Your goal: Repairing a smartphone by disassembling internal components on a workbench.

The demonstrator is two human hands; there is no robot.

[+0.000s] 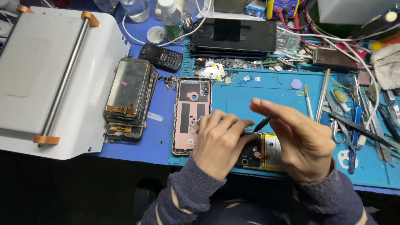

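Fingers of the right hand point(302, 139) pinch a black tool point(262, 123) over an opened phone point(262, 152) that the left hand point(218, 141) grips.

Blue bench point(160, 141): repair mat point(246, 98), phone stack point(127, 98).

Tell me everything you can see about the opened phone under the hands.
The opened phone lies flat near the front edge of the blue mat, back cover off. Its inside shows a dark board with round openings and a battery with a yellow and white label. The left hand rests on its left end, hiding part of it. The right hand holds a thin dark tool whose tip points down at the phone's upper edge.
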